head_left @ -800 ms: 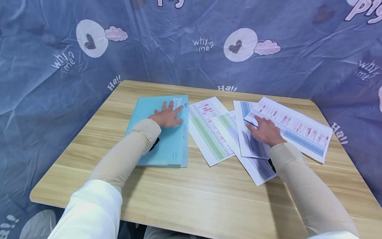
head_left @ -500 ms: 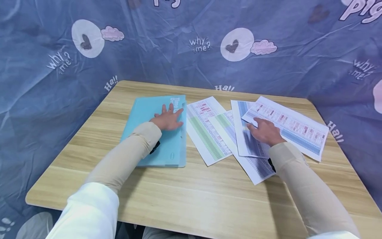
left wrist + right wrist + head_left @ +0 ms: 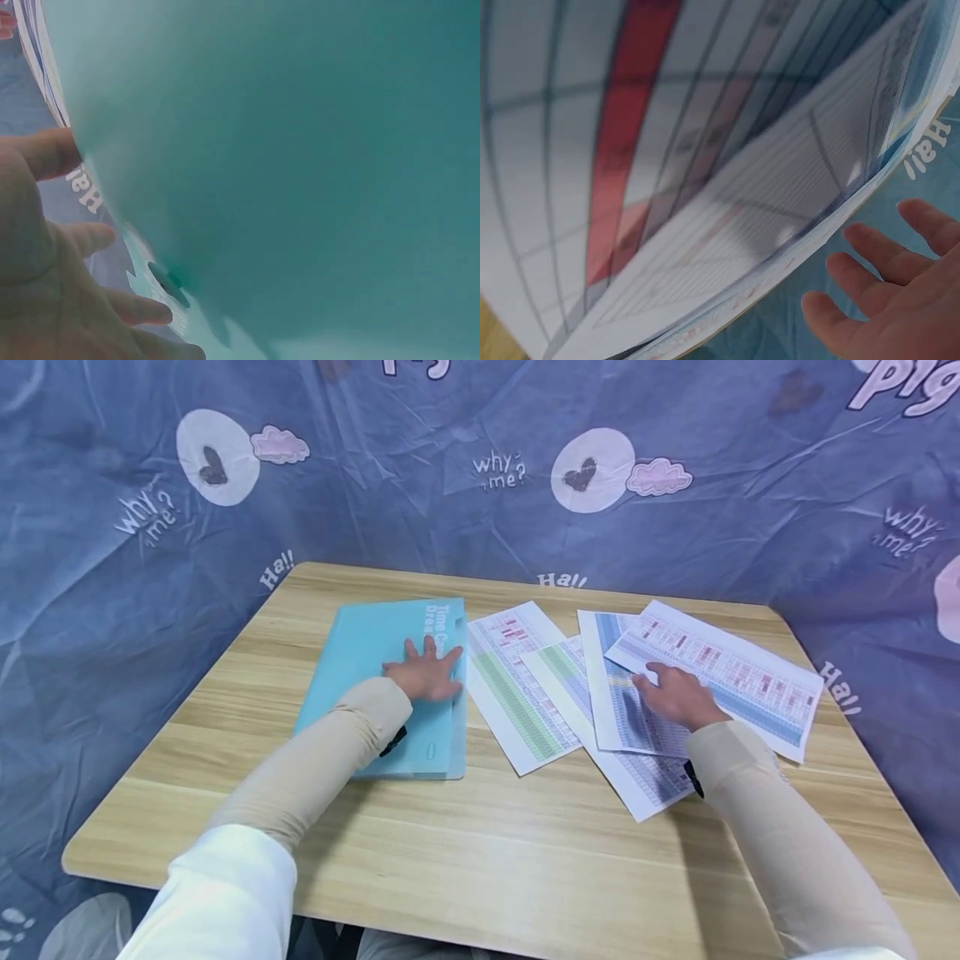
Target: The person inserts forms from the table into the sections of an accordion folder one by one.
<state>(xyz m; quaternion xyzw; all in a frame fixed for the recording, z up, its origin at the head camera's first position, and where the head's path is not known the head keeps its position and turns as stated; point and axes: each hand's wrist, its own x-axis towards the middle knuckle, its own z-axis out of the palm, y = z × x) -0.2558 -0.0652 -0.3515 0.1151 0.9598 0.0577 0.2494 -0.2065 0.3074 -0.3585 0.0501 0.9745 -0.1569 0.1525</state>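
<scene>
My left hand [image 3: 423, 675] is spread flat over a light blue plastic folder [image 3: 397, 727] on the left half of the table. In the left wrist view, the fingers [image 3: 90, 240] are apart beside the wide teal folder cover [image 3: 285, 165]; contact with the cover cannot be told. My right hand [image 3: 678, 695] hovers over or touches the overlapping printed sheets, near the lower edge of the tilted top sheet [image 3: 723, 672]. Another sheet [image 3: 607, 693], with blue rows, lies partly beneath that hand. The right wrist view has its fingers [image 3: 866, 289] extended, with nothing between them.
A sheet with green rows [image 3: 517, 685] lies just right of the folder, and another sheet [image 3: 626, 789] sticks out under the pile. The wooden table [image 3: 465, 852] backs onto a blue patterned cloth [image 3: 450, 527].
My left hand has slid slightly nearer to me, uncovering more of the folder's white lettering. My right hand has drawn slightly back and right from the top sheet's corner. The head view has shifted slightly.
</scene>
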